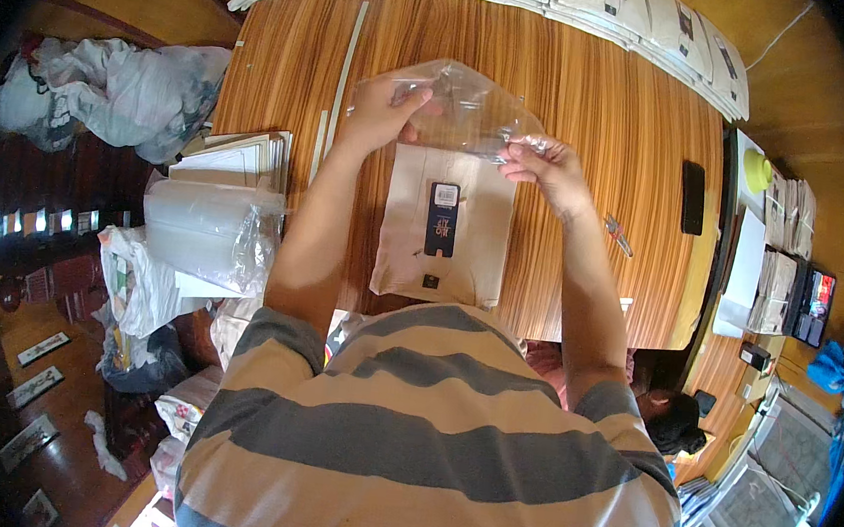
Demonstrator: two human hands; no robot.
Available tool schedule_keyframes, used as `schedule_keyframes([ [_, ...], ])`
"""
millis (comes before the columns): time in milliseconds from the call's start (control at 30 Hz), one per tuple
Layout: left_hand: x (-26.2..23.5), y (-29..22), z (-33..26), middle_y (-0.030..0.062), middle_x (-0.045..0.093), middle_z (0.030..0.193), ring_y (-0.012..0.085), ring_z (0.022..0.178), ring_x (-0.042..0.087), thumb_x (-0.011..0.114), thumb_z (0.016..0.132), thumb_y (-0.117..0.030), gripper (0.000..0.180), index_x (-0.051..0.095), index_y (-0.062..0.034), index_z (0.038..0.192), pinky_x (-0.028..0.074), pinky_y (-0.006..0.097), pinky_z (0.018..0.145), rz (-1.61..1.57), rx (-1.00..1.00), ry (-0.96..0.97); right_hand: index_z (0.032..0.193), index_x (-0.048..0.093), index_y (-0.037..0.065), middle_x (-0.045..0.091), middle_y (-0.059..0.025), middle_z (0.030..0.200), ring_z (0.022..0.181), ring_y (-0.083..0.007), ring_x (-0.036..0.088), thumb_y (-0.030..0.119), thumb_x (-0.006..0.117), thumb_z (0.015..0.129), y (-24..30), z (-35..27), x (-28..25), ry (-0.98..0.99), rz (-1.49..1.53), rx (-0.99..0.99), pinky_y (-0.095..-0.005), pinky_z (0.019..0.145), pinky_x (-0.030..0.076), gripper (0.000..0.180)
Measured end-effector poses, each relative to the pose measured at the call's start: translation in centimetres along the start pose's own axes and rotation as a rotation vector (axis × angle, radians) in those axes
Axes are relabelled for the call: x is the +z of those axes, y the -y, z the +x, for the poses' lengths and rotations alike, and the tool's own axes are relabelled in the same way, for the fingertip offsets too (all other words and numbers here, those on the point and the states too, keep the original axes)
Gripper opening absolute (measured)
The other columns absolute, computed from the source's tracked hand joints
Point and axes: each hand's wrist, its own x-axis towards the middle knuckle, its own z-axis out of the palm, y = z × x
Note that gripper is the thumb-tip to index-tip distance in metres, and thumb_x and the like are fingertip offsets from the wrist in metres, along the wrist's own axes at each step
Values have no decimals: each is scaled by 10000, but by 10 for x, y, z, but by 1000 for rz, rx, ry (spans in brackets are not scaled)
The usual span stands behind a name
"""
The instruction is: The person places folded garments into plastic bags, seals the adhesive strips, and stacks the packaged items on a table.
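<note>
A clear plastic bag (471,102) is stretched between my two hands above the wooden table. My left hand (387,115) is closed on the bag's left side, with some of its fingers seen through the film. At the right corner of the bag, my right hand (550,174) pinches the edge between thumb and fingers. Just below the bag lies a flat, folded beige garment (405,232), its top end partly under the film. A dark hang tag (442,220) with a white label rests on the garment's middle.
Folded, packed garments (605,9) line the table's far edge. Thread snips (618,236) and a black phone (692,198) lie to the right. A pile of clear plastic bags (209,230) and white cards (235,162) sits at the left. Another person (669,421) is at the lower right.
</note>
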Motion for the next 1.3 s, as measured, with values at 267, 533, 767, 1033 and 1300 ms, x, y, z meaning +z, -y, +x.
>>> schedule_keyframes([
  [267, -8, 52, -2, 128, 794, 1064, 103, 793, 681, 728, 978, -111, 420, 563, -18, 1352, 509, 245, 647, -248, -338, 221, 1140, 723, -29, 786, -145, 1040, 791, -189, 765, 165, 762, 971, -7, 20, -6, -88, 135, 147, -270, 681, 616, 259],
  [533, -3, 62, 24, 105, 794, 977, 100, 767, 668, 794, 937, -179, 249, 714, -27, 1117, 530, 257, 672, 137, -264, 86, 1035, 738, -58, 771, -115, 884, 724, -163, 736, 172, 807, 937, -34, 60, -35, -285, -306, 91, -261, 611, 600, 260],
  [767, 7, 103, 6, 124, 785, 924, 177, 824, 724, 801, 889, -101, 180, 753, 24, 1008, 571, 307, 738, 67, -71, -137, 940, 777, -29, 764, -92, 791, 712, -153, 720, 209, 885, 855, -71, 43, -30, -413, -411, -31, -291, 610, 561, 274],
  [1033, -7, 105, -31, 91, 777, 943, 141, 753, 726, 825, 914, -186, 281, 770, 28, 1087, 589, 279, 625, -178, -380, -89, 953, 790, -13, 789, -92, 871, 777, -137, 714, 207, 892, 846, -81, 15, -29, -340, -473, -69, -287, 729, 561, 264],
  [1300, -18, 98, -66, 66, 777, 966, 133, 777, 713, 808, 934, -269, 319, 779, -6, 1113, 597, 284, 665, -130, -412, -26, 1140, 701, -34, 782, -80, 940, 828, -100, 686, 151, 860, 890, -91, -9, -23, -208, -272, -8, -265, 739, 557, 349],
])
